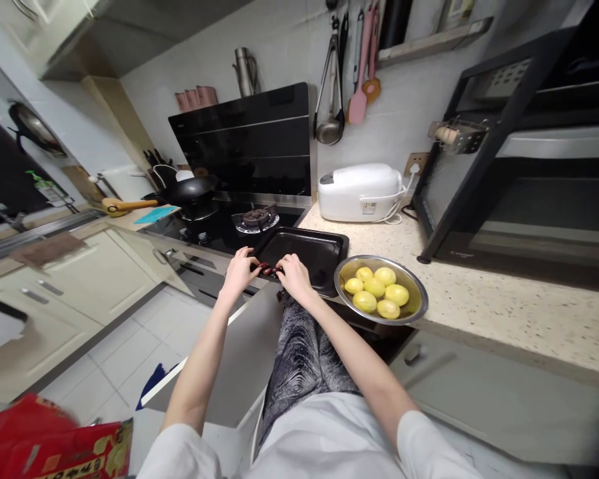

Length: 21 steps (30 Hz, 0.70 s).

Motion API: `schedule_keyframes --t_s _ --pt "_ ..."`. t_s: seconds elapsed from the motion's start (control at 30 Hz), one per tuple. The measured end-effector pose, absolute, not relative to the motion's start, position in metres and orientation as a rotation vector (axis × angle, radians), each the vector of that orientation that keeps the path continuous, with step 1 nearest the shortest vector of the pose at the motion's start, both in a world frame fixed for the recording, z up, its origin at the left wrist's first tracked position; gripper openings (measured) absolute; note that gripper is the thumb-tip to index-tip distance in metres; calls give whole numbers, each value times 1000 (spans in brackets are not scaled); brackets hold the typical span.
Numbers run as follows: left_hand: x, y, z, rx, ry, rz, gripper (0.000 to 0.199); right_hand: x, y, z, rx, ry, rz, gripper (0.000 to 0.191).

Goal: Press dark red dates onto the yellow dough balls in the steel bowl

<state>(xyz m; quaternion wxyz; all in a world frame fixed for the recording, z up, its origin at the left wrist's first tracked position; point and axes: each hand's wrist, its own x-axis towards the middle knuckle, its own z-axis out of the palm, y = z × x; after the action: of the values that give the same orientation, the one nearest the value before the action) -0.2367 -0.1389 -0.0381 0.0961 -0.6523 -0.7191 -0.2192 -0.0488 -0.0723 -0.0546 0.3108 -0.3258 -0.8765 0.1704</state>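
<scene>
A few small, dark red pieces that look like red dates [268, 270] sit in a short row at the near left part of a black baking tray [324, 256]. At the left end of this row, my left hand [240, 273] has its thumb and fingers closed on a piece. My right hand [294, 275] pinches at the right end, its fingertips bent down over the dates. Both hands partly cover the row, so how many pieces there are cannot be made out. Close by on the right is a steel bowl [416, 313] holding several yellow lemons [374, 287].
Behind the tray are a gas burner [256, 218] and a black wok [190, 193]. A white rice cooker [362, 193] stands against the wall, with a black oven [544, 213] to the right. Below, a cabinet door [239, 359] hangs open beside my legs; a red bag [44, 439] lies lower left.
</scene>
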Motion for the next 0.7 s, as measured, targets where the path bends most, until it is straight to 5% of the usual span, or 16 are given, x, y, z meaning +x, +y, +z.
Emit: schedule_keyframes --t_s 0.4,0.57,0.7 --pt "-176 -154 -40 -2123 -1830 -980 12 70 -119 -45 -714 -1885 257 22" --pt "-110 -149 -46 -2361 -1660 -1246 21 170 -118 -52 -1065 -1568 -83 22" --pt "-58 -143 -45 -2549 -1570 -1434 31 223 -99 -73 -1398 -1369 70 44"
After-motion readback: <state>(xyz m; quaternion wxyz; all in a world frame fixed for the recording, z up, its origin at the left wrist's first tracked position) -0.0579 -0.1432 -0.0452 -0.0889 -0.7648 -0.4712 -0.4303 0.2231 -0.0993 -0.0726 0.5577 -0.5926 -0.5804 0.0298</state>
